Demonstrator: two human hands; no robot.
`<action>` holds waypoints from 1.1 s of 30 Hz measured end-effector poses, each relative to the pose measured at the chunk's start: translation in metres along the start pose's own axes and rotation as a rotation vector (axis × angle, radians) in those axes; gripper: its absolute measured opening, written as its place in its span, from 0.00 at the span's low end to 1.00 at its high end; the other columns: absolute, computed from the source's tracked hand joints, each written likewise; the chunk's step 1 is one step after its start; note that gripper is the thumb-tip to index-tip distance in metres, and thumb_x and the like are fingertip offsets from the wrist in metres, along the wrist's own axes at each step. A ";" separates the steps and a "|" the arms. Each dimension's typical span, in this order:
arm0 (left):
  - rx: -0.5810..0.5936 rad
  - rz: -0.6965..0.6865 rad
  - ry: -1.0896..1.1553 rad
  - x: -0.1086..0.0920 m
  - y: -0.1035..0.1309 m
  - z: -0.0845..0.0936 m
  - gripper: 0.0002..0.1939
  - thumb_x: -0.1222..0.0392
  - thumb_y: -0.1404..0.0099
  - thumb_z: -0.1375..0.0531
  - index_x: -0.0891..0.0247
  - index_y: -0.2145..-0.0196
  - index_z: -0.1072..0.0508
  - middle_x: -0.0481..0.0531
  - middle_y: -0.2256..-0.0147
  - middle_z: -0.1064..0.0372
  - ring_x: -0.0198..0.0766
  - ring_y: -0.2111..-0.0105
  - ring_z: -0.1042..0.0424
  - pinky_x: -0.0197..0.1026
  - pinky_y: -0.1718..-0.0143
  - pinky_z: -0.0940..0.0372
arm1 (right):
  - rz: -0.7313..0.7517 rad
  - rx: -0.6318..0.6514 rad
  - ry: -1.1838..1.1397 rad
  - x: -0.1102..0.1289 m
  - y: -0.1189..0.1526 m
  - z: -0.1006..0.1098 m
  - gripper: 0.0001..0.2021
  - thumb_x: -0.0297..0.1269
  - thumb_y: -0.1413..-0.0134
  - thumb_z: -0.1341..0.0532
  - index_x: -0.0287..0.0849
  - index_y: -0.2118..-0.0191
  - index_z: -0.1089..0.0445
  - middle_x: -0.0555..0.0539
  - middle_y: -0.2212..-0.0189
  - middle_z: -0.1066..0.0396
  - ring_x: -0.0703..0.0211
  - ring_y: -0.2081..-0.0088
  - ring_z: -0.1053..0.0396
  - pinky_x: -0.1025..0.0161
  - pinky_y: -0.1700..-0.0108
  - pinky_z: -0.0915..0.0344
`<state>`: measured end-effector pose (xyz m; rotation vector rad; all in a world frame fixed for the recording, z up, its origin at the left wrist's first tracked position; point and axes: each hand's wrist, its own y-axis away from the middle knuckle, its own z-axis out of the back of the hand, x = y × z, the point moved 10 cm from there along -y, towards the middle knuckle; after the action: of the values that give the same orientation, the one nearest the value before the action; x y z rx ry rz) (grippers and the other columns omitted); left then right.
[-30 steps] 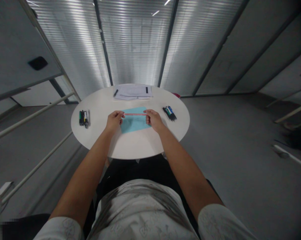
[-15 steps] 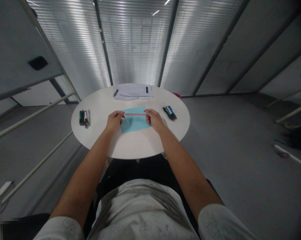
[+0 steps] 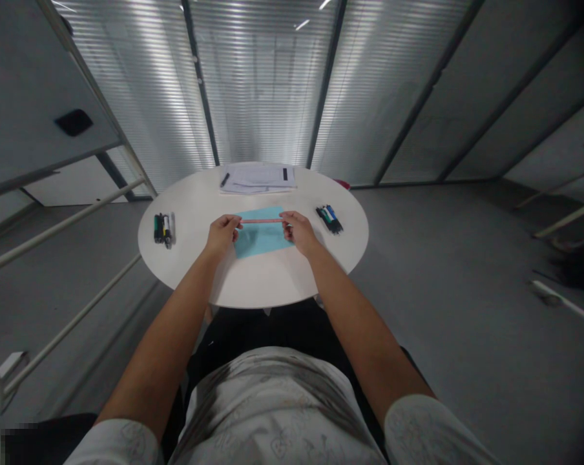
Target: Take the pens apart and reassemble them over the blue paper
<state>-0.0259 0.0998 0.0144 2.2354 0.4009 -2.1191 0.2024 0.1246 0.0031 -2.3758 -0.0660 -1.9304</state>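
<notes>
A thin, straight pink strip (image 3: 261,221) is stretched level between my two hands; whether it is folded paper or a stick I cannot tell. My left hand (image 3: 223,232) pinches its left end between thumb and fingers. At the other end, my right hand (image 3: 298,231) has the strip's right tip in a similar pinch. Beneath the strip lies a light blue sheet of paper (image 3: 259,243), slightly turned on the round white table (image 3: 265,284). Both hands partly cover the sheet's side edges.
Several pens and markers (image 3: 163,229) lie at the table's left. Another bunch of pens (image 3: 329,219) is to the right. A stack of white papers (image 3: 258,179) sits at the far edge. A pale metal rail (image 3: 64,216) runs along the left.
</notes>
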 end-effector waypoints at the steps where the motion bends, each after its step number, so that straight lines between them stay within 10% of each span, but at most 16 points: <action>1: -0.001 0.000 -0.003 0.000 0.000 0.000 0.09 0.55 0.45 0.38 0.64 0.71 0.28 0.49 0.75 0.33 0.27 0.84 0.42 0.33 0.84 0.48 | 0.004 0.000 -0.001 0.000 0.000 0.000 0.08 0.39 0.51 0.39 0.42 0.66 0.32 0.57 0.79 0.38 0.73 0.85 0.44 0.72 0.85 0.50; 16: 0.020 -0.006 0.004 0.000 0.001 -0.002 0.09 0.55 0.44 0.39 0.64 0.70 0.29 0.48 0.75 0.33 0.27 0.84 0.43 0.33 0.83 0.49 | 0.005 -0.003 0.013 -0.005 -0.005 0.003 0.10 0.39 0.54 0.37 0.44 0.64 0.32 0.54 0.70 0.33 0.73 0.83 0.40 0.72 0.84 0.48; 33: 0.106 0.029 0.043 0.008 0.000 -0.011 0.10 0.55 0.43 0.38 0.65 0.68 0.31 0.49 0.73 0.31 0.27 0.84 0.39 0.33 0.83 0.45 | 0.041 0.051 -0.012 -0.002 -0.003 -0.004 0.15 0.50 0.48 0.38 0.42 0.65 0.33 0.60 0.87 0.43 0.72 0.87 0.48 0.72 0.84 0.50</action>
<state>-0.0144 0.1037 0.0069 2.3312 0.2624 -2.1299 0.1982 0.1274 0.0017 -2.3374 -0.0655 -1.8738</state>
